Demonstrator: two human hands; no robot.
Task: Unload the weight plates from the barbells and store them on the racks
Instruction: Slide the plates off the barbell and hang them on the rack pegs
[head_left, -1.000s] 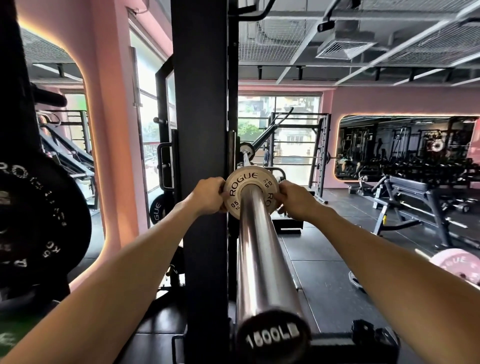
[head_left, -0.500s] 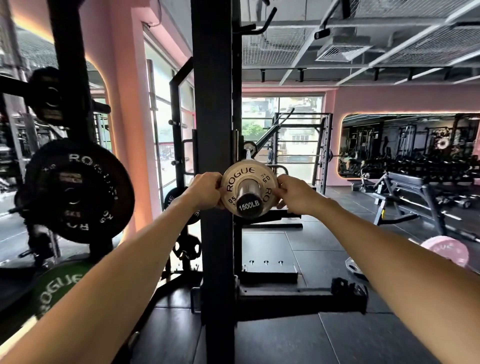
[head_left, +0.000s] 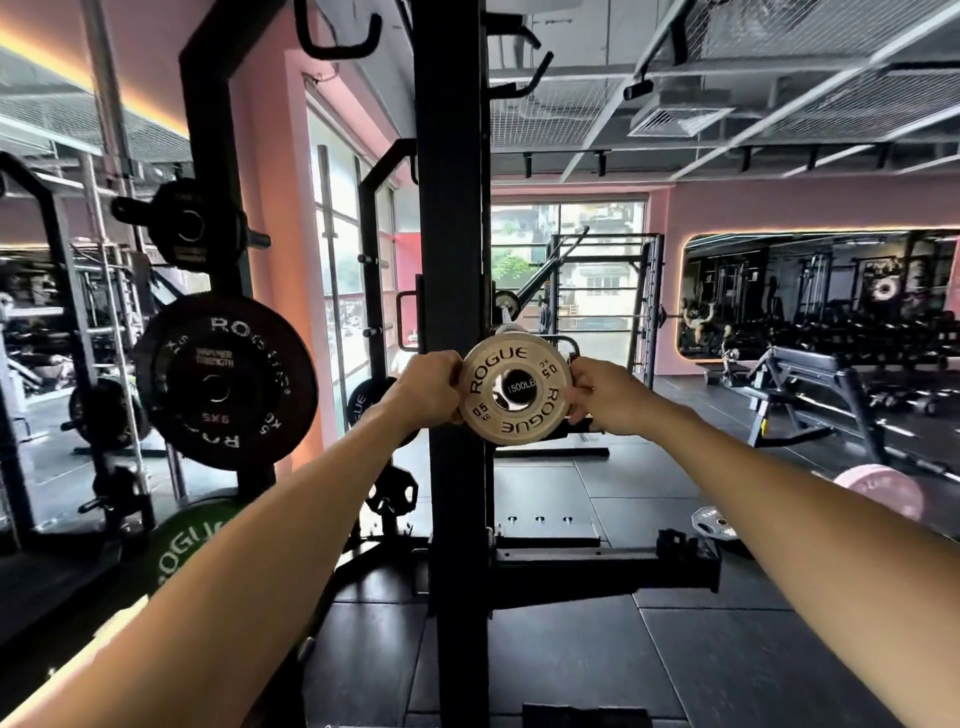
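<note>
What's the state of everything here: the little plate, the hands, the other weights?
Small white plate: gripped by both hands, bar end visible through its hole.
Left hand: closed on plate's left edge.
Right hand: closed on plate's right edge.
Black 5 kg plate: stored on rack peg.
Pink plate: low down, right.

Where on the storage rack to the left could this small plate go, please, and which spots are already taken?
The small white plate, gripped by the left hand and right hand, could go on the upper peg, whose tip shows bare beyond the small black plate. The large 5 kg plate hides its own peg; below it, the green plate crowds the rack's foot.
</note>
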